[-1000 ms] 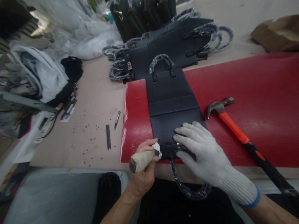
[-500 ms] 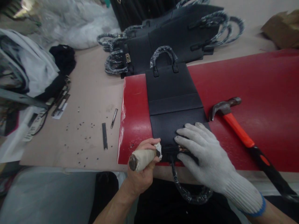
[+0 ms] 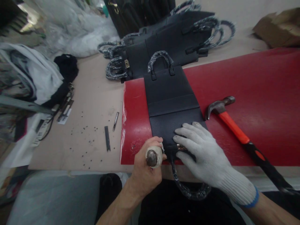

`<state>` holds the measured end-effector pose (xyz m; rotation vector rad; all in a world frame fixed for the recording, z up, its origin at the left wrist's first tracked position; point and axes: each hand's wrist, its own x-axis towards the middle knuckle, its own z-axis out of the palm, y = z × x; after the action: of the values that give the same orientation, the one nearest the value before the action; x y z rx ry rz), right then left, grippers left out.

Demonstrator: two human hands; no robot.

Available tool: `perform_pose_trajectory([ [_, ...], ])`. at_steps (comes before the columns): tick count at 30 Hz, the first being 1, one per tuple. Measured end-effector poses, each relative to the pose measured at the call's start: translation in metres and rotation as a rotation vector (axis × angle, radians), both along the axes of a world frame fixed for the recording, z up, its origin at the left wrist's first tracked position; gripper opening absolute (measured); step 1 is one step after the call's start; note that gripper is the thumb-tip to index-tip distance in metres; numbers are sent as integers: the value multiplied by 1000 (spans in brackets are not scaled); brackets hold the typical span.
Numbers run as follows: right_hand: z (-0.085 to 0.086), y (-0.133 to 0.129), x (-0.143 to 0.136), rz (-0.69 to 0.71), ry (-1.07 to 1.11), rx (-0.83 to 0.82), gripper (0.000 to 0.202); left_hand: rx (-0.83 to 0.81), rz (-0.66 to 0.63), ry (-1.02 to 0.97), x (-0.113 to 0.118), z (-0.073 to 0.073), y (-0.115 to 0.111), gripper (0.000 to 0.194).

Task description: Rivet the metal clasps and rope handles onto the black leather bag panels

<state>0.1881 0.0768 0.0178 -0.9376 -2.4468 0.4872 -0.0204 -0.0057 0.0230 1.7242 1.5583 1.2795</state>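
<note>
My bare left hand [image 3: 147, 168] is wrapped round a tape-wrapped punch [image 3: 152, 157], whose round metal end points up at me. Its tip is hidden at the left edge of a black leather bag panel [image 3: 173, 101], near the top seam. In a white knit glove, my right hand [image 3: 202, 150] lies flat on the panel with fingers spread, beside a gold metal fitting [image 3: 181, 147] partly under them. A plastic-wrapped handle [image 3: 197, 193] hangs over the table's front edge; another wrapped handle [image 3: 160, 57] lies at the far end of the panel.
The panel rests on a red board [image 3: 253, 103]. A claw hammer [image 3: 236, 128] lies to the right. On the left are a small metal tube [image 3: 115, 121], a dark flat strip [image 3: 107, 138] and scattered black bits. Several black bags [image 3: 164, 43] lie behind; brown paper [image 3: 278, 28] sits back right.
My left hand has tipped the punch more upright, so its metal end now faces me. My right hand stays flat on the panel. The whole view has shifted slightly.
</note>
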Motion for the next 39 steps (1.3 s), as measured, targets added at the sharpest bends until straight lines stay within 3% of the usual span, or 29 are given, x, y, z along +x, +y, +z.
perform_pose_trajectory([
  [8, -7, -5, 1, -19, 180, 50, 33, -29, 17, -43, 4, 0, 6, 22],
  [12, 0, -9, 22, -213, 304, 127, 28, -37, 6, -53, 5, 2, 10, 20],
  [14, 5, -11, 47, -391, 201, 179, 29, -63, 4, -46, 5, 3, 11, 19],
  [17, 12, -17, 90, -594, -179, 199, 37, -88, 7, -55, 5, 4, 11, 13],
  [21, 19, -32, 118, -667, -663, 54, 45, -93, 8, -65, 5, 5, 11, 10],
  [24, 24, -39, 113, -698, -735, -91, 50, -94, 12, -61, 5, 7, 11, 10],
  [28, 30, -37, 106, -753, -573, -236, 56, -100, 11, -52, 5, 5, 12, 9],
  [31, 43, -40, 108, -782, -255, -467, 54, -119, -4, -85, 5, 1, 15, 10],
  [36, 95, -71, 93, -606, 505, -844, 56, -152, -27, -124, 5, -2, 17, 13],
  [39, 123, -85, 72, -488, 545, -868, 58, -159, -23, -127, 5, -2, 17, 13],
])
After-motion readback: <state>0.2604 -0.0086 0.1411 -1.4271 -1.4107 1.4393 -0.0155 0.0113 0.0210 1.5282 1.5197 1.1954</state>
